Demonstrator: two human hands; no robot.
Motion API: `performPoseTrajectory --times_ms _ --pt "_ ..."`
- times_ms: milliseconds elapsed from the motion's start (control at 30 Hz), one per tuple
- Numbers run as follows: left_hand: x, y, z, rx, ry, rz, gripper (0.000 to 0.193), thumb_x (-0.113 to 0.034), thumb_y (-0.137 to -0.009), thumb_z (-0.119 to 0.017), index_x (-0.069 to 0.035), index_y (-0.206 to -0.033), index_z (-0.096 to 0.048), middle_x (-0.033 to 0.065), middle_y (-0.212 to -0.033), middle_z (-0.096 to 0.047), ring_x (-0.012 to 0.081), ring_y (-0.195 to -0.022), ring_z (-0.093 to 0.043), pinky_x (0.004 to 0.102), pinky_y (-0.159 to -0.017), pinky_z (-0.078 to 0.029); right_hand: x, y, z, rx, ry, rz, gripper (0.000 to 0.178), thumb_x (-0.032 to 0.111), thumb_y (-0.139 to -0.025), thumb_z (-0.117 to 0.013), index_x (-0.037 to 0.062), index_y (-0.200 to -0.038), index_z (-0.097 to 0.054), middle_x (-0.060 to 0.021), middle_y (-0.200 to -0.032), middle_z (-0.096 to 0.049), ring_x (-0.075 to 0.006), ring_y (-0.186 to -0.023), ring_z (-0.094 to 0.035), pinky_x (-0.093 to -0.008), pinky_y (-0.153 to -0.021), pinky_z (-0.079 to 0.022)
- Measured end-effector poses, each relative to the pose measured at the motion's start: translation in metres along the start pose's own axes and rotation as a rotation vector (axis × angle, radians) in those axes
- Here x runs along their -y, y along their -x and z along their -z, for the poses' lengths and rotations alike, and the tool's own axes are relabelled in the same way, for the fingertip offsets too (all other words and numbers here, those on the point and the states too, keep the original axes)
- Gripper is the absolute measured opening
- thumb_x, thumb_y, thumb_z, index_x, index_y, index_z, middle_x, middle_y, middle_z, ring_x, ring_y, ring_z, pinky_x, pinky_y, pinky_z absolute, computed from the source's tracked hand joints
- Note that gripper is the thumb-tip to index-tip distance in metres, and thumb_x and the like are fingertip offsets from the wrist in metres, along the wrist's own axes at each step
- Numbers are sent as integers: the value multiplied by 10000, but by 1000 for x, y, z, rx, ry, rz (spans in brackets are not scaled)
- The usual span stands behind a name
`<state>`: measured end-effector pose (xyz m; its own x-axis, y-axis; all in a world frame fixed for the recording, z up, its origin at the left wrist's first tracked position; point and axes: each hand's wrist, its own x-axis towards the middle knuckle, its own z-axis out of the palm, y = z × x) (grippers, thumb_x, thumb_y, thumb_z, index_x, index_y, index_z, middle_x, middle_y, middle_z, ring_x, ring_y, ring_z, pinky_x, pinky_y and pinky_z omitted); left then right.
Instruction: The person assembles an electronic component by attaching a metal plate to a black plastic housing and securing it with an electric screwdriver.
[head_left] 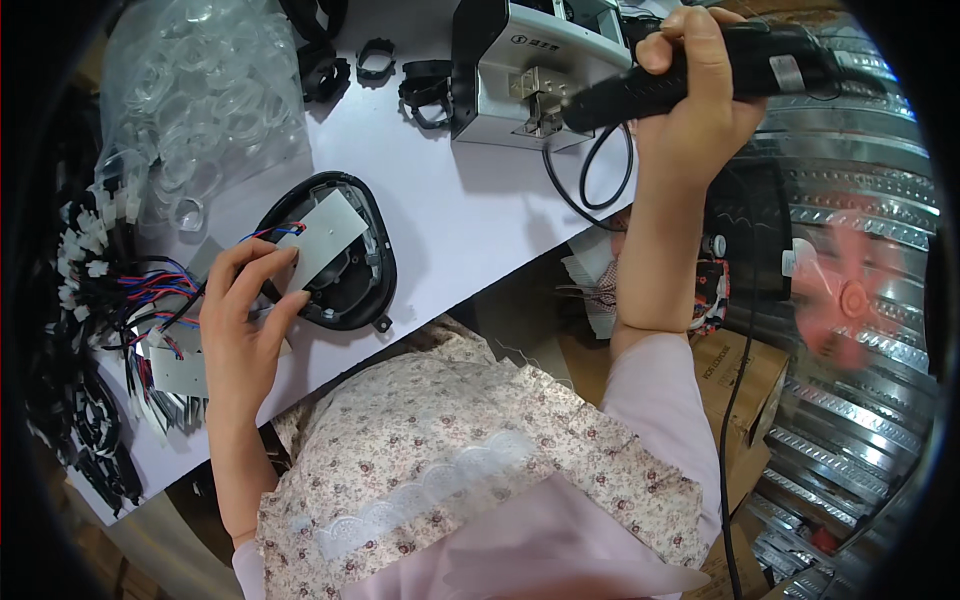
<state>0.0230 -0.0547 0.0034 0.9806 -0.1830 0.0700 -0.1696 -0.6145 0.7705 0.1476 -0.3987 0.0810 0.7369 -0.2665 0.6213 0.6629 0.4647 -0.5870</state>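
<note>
My left hand (245, 310) pinches the near end of a flat light-grey plate (335, 235) with thumb and forefinger. Red and blue wires run off the plate beside the fingers. The plate lies slantwise over a rounded black plastic housing (383, 265) on the table. Raised at the upper right, my right hand (700, 85) grips a black corded electric screwdriver (635, 98). Its tip points left, close to the front of a silver metal screw feeder (490, 85); whether they touch I cannot tell.
A clear bag of transparent rings (205, 90) fills the far left. Bundled wires with white connectors (95, 245) and more grey plates (178, 372) lie left. Black clip-like parts (428, 95) stand near the feeder. Right of the table are a pink fan (852, 298) and cardboard boxes (738, 380).
</note>
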Motion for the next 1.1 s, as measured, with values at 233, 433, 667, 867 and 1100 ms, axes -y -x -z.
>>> performPoseTrajectory --times_ms 233,433,667,867,1100 --pt "-4 -2 3 -7 -45 -54 397 -25 -738 -776 -30 -1129 -702 89 -1148 -627 269 -1056 -603 361 -916 -476 46 -31 30 26 659 -454 257 162 -930 -687 -3 -1095 -578 -252 -1238 -676 -119 -582 -582 -248 -532 -489" --pt "-4 4 4 13 5 24 414 -19 -722 -774 -40 -1129 -704 92 -1145 -622 278 -1072 -595 378 -930 -471 33 -50 59 163 789 -721 357 220 -895 -729 -10 -1134 -595 -170 -1264 -683 -96 -580 -619 -214 -499 -535" --pt "-4 0 3 23 -31 -2 400 -30 -733 -771 -38 -1127 -703 95 -1156 -625 284 -1080 -596 385 -934 -469 27 -62 64 201 829 -640 429 259 -870 -745 -16 -1166 -601 -161 -1274 -678 -93 -581 -610 -213 -497 -537" --pt "-3 1 4 12 -10 -19 383 -61 -743 -775 -37 -1118 -702 103 -1147 -629 288 -1059 -609 373 -917 -476 36 -66 59 -104 752 -943 296 211 -933 -675 24 -1161 -709 -74 -681 -672 -148 -481 -611 -292 -444 -520" --pt "5 9 5 -1 -67 -43 376 -83 -771 -768 -44 -1139 -701 127 -1196 -624 307 -1115 -615 361 -962 -476 50 -37 29 214 141 -737 326 164 -993 -603 -17 -1265 -602 -161 -1258 -625 -93 -661 -459 -245 -658 -449"
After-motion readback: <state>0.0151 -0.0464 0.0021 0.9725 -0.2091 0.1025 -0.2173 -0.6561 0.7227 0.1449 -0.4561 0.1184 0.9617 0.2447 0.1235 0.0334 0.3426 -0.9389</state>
